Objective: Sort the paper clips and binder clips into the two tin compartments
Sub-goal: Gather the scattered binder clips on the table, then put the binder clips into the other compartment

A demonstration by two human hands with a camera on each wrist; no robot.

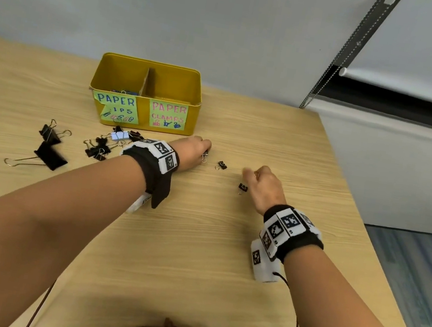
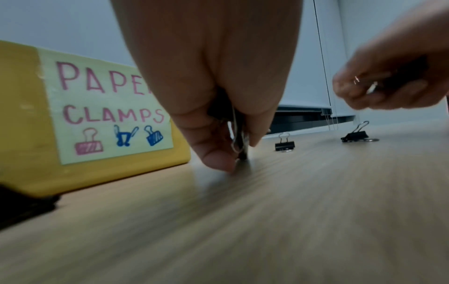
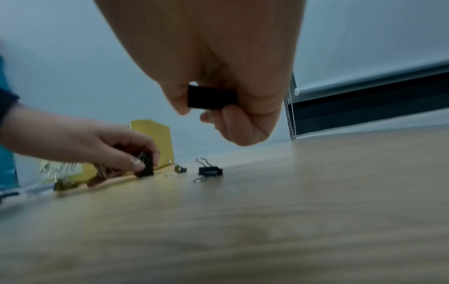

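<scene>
The yellow tin (image 1: 193,120) stands at the back of the table, its left half labelled paper clips and its right half paper clamps (image 2: 109,107). Just in front of it my left hand (image 1: 205,151) pinches a small black binder clip (image 2: 239,138) upright against the tabletop. To the right, my right hand (image 3: 201,113) hovers above the table and grips another small black binder clip (image 3: 212,97), which is hidden under the hand in the head view. Two more small binder clips (image 1: 222,165) (image 1: 243,188) lie on the table between the hands.
A heap of binder clips (image 1: 104,145) lies left of my left wrist, with larger black ones (image 1: 50,148) farther left. Coloured paper clips (image 1: 124,91) show in the tin's left compartment. The table's right edge (image 1: 350,201) runs close to my right hand.
</scene>
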